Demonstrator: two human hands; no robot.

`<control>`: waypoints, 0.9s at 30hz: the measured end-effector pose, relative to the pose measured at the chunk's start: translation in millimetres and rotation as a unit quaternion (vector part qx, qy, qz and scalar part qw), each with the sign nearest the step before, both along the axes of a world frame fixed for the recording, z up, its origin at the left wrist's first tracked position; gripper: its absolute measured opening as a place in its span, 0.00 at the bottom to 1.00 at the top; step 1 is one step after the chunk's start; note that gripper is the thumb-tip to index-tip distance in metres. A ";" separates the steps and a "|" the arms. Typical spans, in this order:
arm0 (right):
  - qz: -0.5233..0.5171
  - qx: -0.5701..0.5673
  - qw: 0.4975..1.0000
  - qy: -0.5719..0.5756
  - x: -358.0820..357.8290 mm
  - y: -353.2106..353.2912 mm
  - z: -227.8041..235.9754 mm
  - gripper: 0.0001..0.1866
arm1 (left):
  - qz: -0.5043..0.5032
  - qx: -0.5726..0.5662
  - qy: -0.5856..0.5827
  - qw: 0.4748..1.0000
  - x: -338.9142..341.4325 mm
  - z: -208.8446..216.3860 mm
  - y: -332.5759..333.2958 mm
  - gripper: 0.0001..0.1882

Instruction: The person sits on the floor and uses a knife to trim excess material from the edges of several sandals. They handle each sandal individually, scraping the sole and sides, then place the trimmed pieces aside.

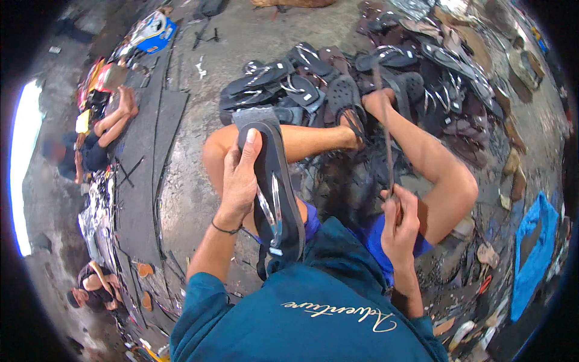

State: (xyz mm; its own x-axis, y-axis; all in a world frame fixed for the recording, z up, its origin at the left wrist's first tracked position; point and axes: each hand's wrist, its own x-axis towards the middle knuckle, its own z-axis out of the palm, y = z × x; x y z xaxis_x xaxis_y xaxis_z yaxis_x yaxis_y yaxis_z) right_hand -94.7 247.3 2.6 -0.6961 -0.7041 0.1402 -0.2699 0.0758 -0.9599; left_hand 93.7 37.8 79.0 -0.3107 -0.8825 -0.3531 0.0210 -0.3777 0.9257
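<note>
While I look down through the head view, my left hand (241,181) holds a black flip-flop (289,208) upright before the teal shirt (301,320), its thumb pressed flat on the footbed and its other fingers mostly hidden by the sole. The silvery strap (276,202) faces me, with the toe post toward the near end and a small white label beside it. A grey piece (258,116) shows at the far end of the sole; I cannot tell whether it is joined on. To the right, my right hand (399,226) has its fingers curled narrowly around the near end of a thin rod (387,142), which points away over the floor (193,175), well apart from the flip-flop.

Far beyond my bent knees, I see a heap of dark sandals (259,81), with a grey clog (344,93) among them at the left foot (350,123). A blue cloth (534,259) lies at the right, near scattered scraps. On the left, dark sheets (169,120) cover part of the ground, and past them one person (96,151) sits farther off and another person (99,283) nearer.
</note>
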 end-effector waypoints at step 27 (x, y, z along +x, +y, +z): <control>0.358 0.182 0.908 0.117 -36.0 -31.4 138.7 0.15 | -0.316 -0.053 0.029 0.947 21.1 32.3 42.5 0.18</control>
State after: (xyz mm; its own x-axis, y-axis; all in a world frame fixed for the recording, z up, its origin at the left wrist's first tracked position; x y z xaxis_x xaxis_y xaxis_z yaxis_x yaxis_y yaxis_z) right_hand -130.7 215.9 141.3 -0.0217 -0.9940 -0.1073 -0.5677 0.1006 -0.8171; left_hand 114.8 80.3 111.4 -0.8052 -0.5432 -0.2380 -0.1256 -0.2361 0.9636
